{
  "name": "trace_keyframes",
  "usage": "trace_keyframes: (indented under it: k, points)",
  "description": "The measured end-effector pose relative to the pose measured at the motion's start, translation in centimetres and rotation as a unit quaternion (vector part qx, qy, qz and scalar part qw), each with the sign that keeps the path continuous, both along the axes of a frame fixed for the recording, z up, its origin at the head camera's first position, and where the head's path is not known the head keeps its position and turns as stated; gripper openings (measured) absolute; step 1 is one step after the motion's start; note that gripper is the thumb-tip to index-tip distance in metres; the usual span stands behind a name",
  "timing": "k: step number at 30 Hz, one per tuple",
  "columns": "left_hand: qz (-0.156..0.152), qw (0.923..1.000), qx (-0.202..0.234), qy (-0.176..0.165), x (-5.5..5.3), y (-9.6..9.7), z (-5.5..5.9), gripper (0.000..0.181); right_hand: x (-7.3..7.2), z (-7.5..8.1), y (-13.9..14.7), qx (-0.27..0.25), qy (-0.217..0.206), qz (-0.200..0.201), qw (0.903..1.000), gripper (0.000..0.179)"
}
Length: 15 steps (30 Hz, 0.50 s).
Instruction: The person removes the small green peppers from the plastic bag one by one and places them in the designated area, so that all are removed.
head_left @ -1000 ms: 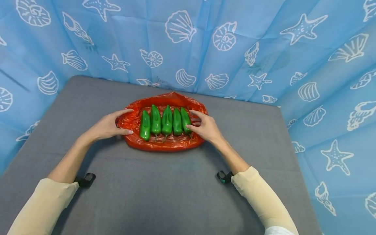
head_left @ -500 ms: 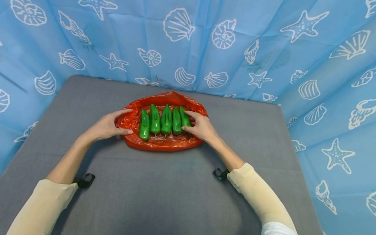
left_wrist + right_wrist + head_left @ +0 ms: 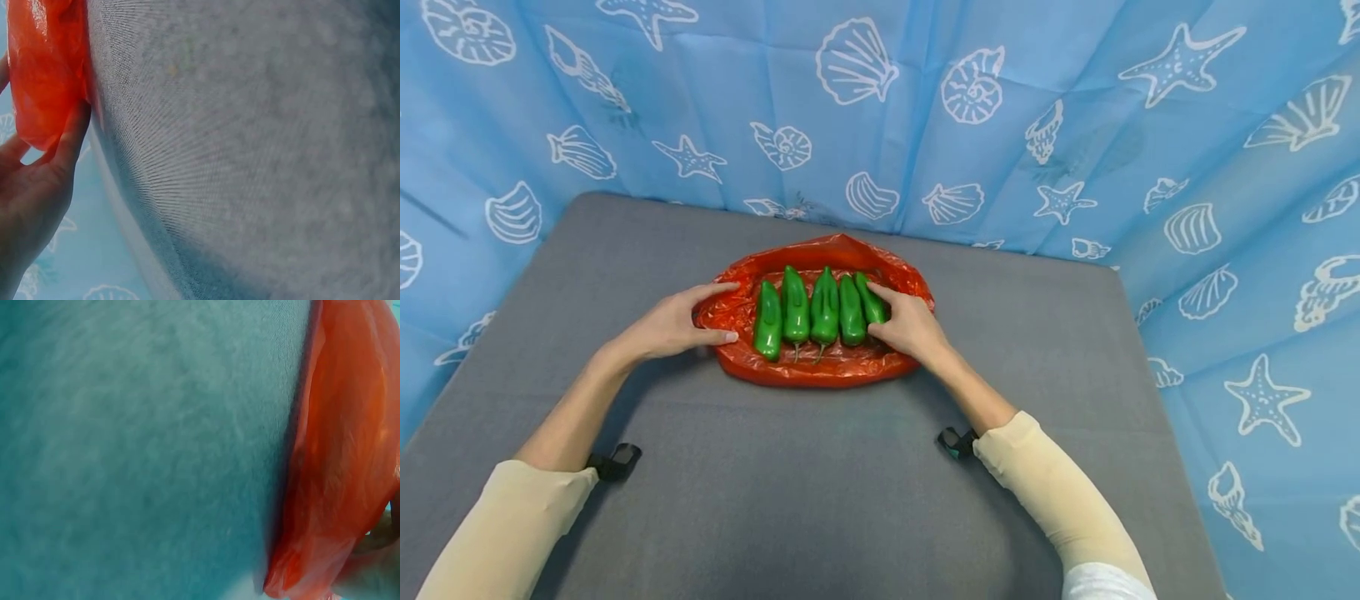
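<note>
Several long green peppers lie side by side inside a spread red plastic bag (image 3: 775,375) in the head view. My left hand (image 3: 672,323) holds the bag's left end, thumb on the near side and fingers on the far side; the left wrist view shows this hand (image 3: 37,187) around the red plastic (image 3: 47,75). At the right end, my right hand (image 3: 913,327) has thumb and forefinger around the rightmost green pepper (image 3: 872,307), whose lower part is hidden. The fourth pepper (image 3: 852,315) lies close beside it. Red plastic (image 3: 340,456) covers most of that hand in the right wrist view.
A grey cloth-covered table (image 3: 820,483) carries the bag. Behind it and along the right hangs a blue curtain (image 3: 925,150) with white shell prints. Black wrist cameras (image 3: 615,462) sit on both forearms.
My right hand has moved left and its thumb and forefinger have come in around the rightmost pepper, which now leans toward its neighbour. The left hand stays at the bag's left end.
</note>
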<state>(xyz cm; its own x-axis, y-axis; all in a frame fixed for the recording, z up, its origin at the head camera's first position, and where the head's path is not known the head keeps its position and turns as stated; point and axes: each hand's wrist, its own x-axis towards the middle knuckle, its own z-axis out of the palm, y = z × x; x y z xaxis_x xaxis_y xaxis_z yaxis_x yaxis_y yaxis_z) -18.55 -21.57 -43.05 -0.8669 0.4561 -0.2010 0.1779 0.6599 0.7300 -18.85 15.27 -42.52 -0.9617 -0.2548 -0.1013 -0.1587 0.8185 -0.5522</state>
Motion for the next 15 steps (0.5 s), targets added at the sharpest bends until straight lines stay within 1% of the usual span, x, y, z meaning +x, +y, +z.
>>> trace_keyframes:
  k: [3, 8, 15]
  points:
    - [-0.002, 1.0, -0.002, -0.002, -0.03, 0.0, -0.05, 0.082, 0.06, -0.12, -0.33, 0.004, 0.008, -0.015, 0.9999, 0.07]
    - [-0.002, 1.0, -0.006, -0.002, -0.11, 0.02, -0.06, 0.081, 0.0, -0.36, -0.46, -0.01, 0.033, -0.03, 0.9989, 0.065]
    - [-0.001, 1.0, -0.002, -0.006, -0.01, -0.2, 0.01, 0.081, -0.12, -0.69, -0.1, -0.054, 0.027, -0.037, 0.9975, 0.063]
